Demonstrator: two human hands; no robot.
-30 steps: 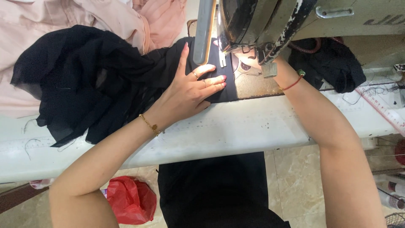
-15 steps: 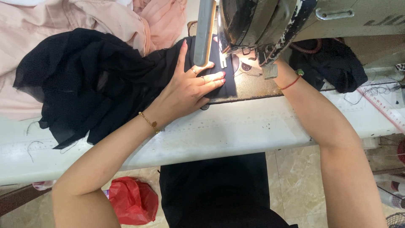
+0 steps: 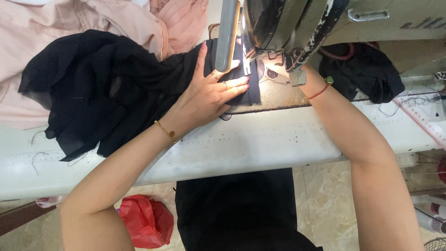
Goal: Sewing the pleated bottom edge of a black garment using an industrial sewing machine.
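Note:
My left hand [image 3: 209,95] lies flat, fingers spread, on black sheer fabric [image 3: 107,88], pressing it onto the bed of a sewing machine [image 3: 288,23]. Its fingertips sit just left of the lit needle area [image 3: 246,69]. A gold bracelet circles that wrist. My right forearm reaches in from the right; its wrist [image 3: 318,88] wears a red string with a green bead. My right hand itself is hidden behind the machine head.
Pink fabric [image 3: 69,23] is piled at the back left beyond the black cloth. Another black bundle [image 3: 371,69] lies right of the machine. The white table edge [image 3: 260,144] runs across the view. A red plastic bag [image 3: 146,221] sits on the tiled floor below.
Almost nothing differs. My left hand stays pressed on the black fabric beside the needle, and the view has shifted only slightly.

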